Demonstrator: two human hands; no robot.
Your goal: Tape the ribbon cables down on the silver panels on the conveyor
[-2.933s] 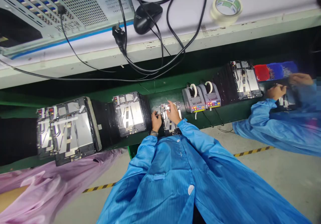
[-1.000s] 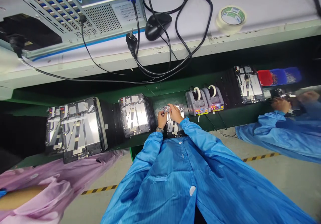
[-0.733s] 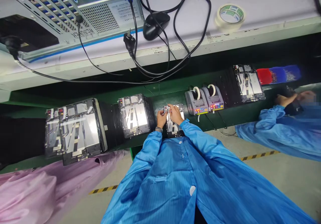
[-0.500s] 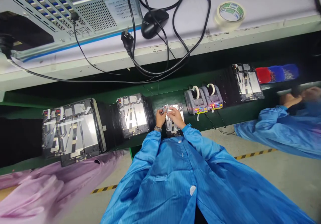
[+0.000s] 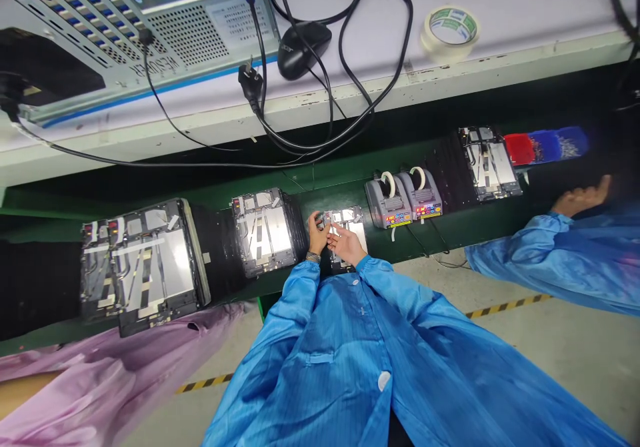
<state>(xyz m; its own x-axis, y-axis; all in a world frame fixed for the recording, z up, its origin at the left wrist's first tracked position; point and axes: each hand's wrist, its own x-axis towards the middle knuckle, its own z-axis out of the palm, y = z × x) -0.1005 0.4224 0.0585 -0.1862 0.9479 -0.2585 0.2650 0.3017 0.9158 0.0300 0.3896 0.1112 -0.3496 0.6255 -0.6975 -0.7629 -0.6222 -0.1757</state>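
My left hand (image 5: 317, 233), a watch-like band on its wrist, pinches a small metal part (image 5: 330, 219) at the top left of a tablet-sized housing (image 5: 357, 237) on the green conveyor belt (image 5: 310, 197). The housing's back shows metal sheets and tape strips. My right hand (image 5: 345, 245) lies just below the part, fingers spread and holding nothing, over the housing's lower half. Both hands hide most of that housing.
Several similar housings (image 5: 263, 232) sit on black mats along the belt, beside a pair of grey tape dispensers (image 5: 403, 200). A co-worker's hand (image 5: 583, 200) and blue sleeve (image 5: 545, 253) are at right. Above stand a computer case (image 5: 140, 27), cables and a mouse (image 5: 303, 50).
My right hand has come off the small metal part and drawn back with its fingers spread. The co-worker's hand has moved away from the belt, and the view has shifted slightly.
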